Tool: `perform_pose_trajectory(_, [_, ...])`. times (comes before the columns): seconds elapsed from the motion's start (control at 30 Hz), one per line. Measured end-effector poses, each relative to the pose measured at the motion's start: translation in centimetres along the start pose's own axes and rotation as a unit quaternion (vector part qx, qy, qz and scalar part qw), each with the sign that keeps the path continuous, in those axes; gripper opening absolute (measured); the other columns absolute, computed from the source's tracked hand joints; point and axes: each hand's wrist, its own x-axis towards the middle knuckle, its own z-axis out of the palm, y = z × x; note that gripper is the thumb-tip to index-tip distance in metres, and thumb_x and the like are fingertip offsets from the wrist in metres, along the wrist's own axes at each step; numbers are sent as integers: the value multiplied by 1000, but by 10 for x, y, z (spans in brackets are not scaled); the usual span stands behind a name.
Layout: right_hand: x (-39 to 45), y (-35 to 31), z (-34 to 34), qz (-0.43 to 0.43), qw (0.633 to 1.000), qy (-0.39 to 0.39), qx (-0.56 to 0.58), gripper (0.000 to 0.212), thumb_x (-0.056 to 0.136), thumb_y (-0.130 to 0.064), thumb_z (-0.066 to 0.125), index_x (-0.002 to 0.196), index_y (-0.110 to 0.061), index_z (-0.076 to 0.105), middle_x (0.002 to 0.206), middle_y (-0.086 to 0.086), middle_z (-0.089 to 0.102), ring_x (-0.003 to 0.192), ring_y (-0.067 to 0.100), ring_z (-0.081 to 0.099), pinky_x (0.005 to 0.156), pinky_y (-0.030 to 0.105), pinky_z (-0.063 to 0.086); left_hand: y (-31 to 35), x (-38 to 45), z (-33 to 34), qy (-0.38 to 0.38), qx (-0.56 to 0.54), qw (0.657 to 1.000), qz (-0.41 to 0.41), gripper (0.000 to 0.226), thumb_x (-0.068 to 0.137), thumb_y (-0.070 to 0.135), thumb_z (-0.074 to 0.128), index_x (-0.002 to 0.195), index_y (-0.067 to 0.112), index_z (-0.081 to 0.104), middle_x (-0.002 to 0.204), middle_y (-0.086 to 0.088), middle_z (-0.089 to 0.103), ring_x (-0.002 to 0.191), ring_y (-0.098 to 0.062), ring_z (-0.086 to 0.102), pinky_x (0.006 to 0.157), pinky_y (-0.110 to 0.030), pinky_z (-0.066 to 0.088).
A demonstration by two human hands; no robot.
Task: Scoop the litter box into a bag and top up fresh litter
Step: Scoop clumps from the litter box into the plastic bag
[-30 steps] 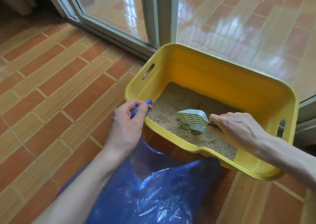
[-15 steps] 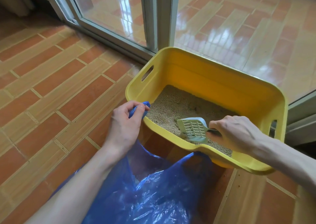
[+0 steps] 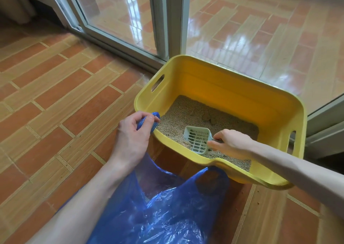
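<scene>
no text, label, brand, number or sign is showing legibly anywhere in this view.

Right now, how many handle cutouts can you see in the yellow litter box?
2. One handle cutout is in the box's left end wall, near the glass door; the other is in the right end wall, above the right forearm. None appears hidden.
</scene>
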Motion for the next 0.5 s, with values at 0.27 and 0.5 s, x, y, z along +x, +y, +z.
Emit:
perform_pose_trajectory(0.27, [8, -17, 14, 10, 999, 17, 33, 39, 102, -49, 44, 86, -18, 62, 64, -7, 58, 54, 12, 51, 47, 28, 34, 2, 1, -4, 15, 13, 1000, -9, 27, 104, 23, 56, 83, 19, 73, 44, 18, 45, 41, -4, 38, 55, -26, 26])
perform_pose_trajectory(0.5, [9, -17, 14, 22, 976, -5, 217, 49, 96, -60, 48, 75, -18, 61, 63, -5, 58, 53, 12, 47, 53, 28, 34, 4, 1, -6, 13, 15, 1000, -6, 26, 104, 26, 57, 84, 20, 73, 45, 19, 46, 44, -5, 37, 55, -27, 27])
